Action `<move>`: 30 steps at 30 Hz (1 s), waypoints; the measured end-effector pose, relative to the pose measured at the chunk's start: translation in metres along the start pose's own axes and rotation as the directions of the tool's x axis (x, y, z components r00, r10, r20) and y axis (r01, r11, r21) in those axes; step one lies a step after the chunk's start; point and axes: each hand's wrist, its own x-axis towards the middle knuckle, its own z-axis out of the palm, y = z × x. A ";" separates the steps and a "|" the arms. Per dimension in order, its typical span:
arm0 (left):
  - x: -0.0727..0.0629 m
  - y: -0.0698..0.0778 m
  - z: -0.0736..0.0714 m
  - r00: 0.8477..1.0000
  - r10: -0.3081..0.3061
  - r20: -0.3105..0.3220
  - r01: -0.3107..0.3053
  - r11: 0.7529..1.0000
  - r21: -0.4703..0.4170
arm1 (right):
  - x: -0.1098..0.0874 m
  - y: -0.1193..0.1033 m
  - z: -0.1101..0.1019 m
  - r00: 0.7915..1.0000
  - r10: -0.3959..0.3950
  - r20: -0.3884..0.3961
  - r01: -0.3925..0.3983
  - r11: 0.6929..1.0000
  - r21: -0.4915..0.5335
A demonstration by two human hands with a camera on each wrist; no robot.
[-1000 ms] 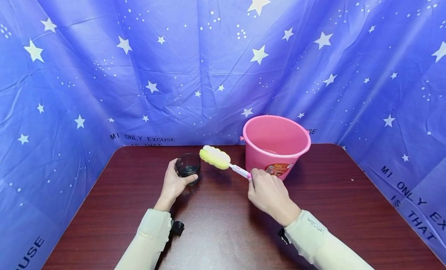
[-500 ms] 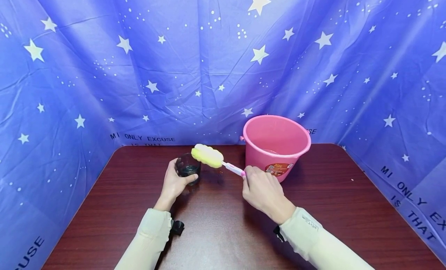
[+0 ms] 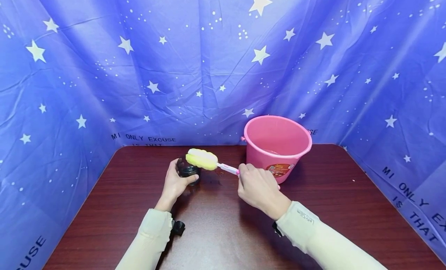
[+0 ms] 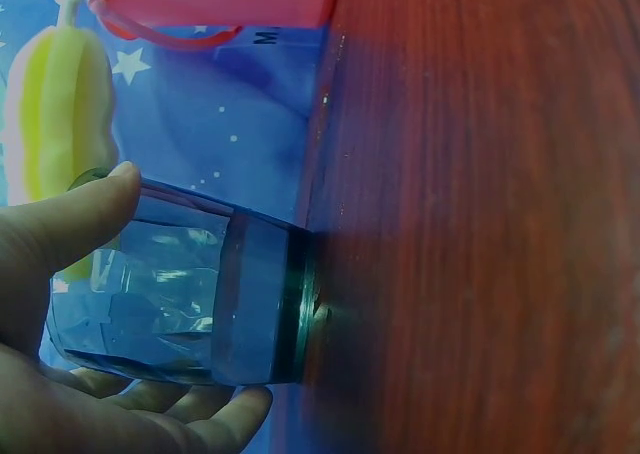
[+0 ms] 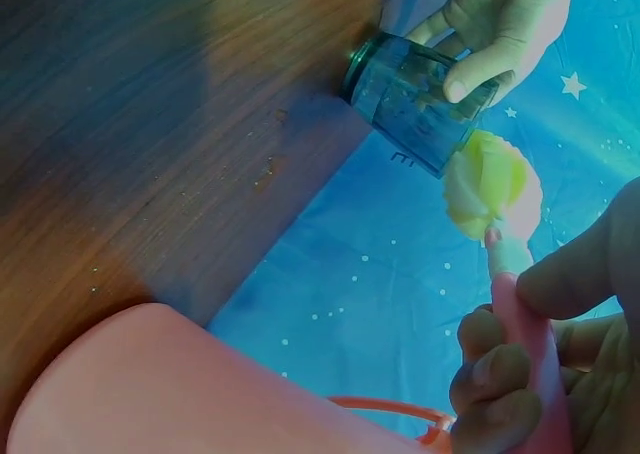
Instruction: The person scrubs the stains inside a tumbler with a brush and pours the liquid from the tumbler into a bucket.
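Observation:
My left hand [image 3: 175,183] grips a dark see-through glass [image 4: 190,284], thumb on one side and fingers round the other. The glass stands upright on the wooden table with clear liquid visible low inside in the head view. In my right hand [image 3: 261,190] is a sponge bottle brush, held by its pink and white handle [image 5: 530,359]. Its yellow and white sponge head [image 3: 202,159] hangs over the rim of the glass, tilted, and covers part of the opening. Whether the sponge touches the rim I cannot tell.
A pink bucket [image 3: 252,155] with a label stands behind my right hand. Small water drops [image 5: 268,172] lie on the table [image 3: 115,208] between glass and bucket. A blue star-patterned cloth [image 3: 195,68] surrounds the table's back and sides.
My right hand has moved left with the brush, bringing the sponge head from beside the glass to above its rim. The left hand and glass have stayed in place.

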 end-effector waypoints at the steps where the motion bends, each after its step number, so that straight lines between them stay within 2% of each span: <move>1: 0.000 0.000 0.000 1.000 -0.001 -0.002 0.001 1.000 0.004 | 0.001 0.000 0.000 1.000 -0.006 0.001 0.006 1.000 -0.003; 9: 0.000 -0.001 0.000 1.000 0.004 -0.004 -0.004 1.000 0.018 | 0.006 0.000 -0.004 0.999 -0.034 0.003 0.035 0.998 -0.048; 24: 0.000 -0.002 0.000 1.000 0.011 -0.005 -0.011 1.000 -0.006 | 0.024 -0.003 -0.016 0.993 -0.071 0.094 0.082 0.989 -0.119; 30: 0.000 -0.002 0.000 1.000 0.018 -0.003 -0.018 1.000 -0.002 | 0.030 -0.003 -0.019 0.989 -0.115 0.092 0.128 0.981 -0.145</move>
